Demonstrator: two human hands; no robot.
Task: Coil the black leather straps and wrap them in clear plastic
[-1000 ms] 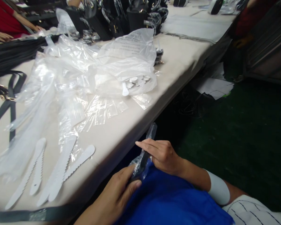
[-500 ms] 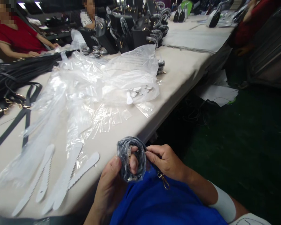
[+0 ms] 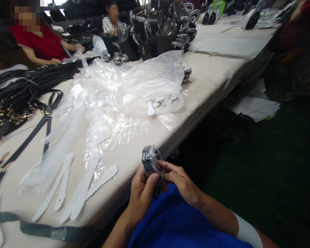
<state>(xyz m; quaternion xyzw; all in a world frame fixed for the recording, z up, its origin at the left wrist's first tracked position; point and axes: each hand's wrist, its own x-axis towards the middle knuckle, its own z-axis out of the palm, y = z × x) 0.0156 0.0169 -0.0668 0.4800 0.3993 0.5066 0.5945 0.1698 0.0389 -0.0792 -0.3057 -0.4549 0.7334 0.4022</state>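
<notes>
A dark strap [image 3: 150,159], coiled into a ring and covered in clear plastic, is held above my lap just off the table's edge. My left hand [image 3: 142,189] grips the coil from below and the left, thumb across its near side. On the right, my right hand [image 3: 179,179] has its fingertips closed at the coil's edge, where a strap end shows; the metal clasp is mostly hidden. White toothed strips [image 3: 83,186] lie on the table left of my hands. Behind them, clear plastic sleeves [image 3: 98,127] are spread out.
Black straps with gold clasps [image 3: 23,106] are heaped at the left of the table [image 3: 212,65]. Black handbags [image 3: 147,41] crowd the back. A large plastic bag [image 3: 155,79] holds small white pieces. A person in red [image 3: 43,44] sits across. Paper [image 3: 258,106] lies below, right.
The coil has turned from facing me to edge-on, and my left fingers no longer poke through its middle. My right hand has moved closer against it. The view has swung left.
</notes>
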